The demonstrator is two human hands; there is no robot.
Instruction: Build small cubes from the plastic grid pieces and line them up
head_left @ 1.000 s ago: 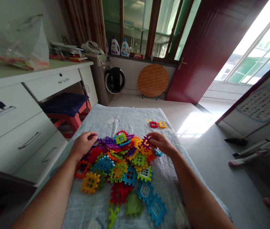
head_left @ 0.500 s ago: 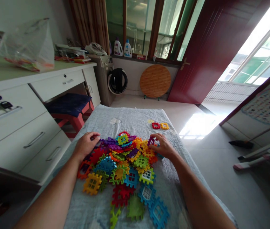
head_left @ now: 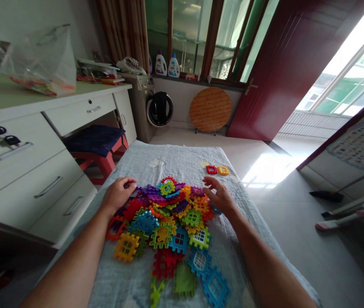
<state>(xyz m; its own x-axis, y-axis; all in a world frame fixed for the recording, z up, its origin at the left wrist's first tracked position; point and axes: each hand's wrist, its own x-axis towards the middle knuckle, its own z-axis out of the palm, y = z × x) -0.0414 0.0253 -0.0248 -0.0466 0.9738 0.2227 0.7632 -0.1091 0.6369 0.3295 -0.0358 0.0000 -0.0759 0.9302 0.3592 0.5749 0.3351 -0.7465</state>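
A pile of colourful plastic interlocking pieces (head_left: 169, 209) lies on the cloth-covered table (head_left: 178, 156). At the pile's left edge rests my left hand (head_left: 119, 192), its fingers curled together; whatever they might hold is hidden. My right hand (head_left: 218, 194) is at the pile's right side with thumb and fingers apart and nothing between them. Just left of it a purple piece (head_left: 197, 191) lies on the pile. Beyond my right hand, a red piece (head_left: 211, 170) and a yellow-orange piece (head_left: 223, 170) sit side by side on the cloth.
To the left are a white desk with drawers (head_left: 49, 184) and a red stool (head_left: 103, 167) with a dark cushion. A washing machine (head_left: 143, 107), a round wooden board (head_left: 210, 110) and a dark red door (head_left: 265, 77) stand beyond the table.
My right hand has let go of the purple piece, which now lies flat on the pile, and its fingers have opened. The view has shifted slightly.
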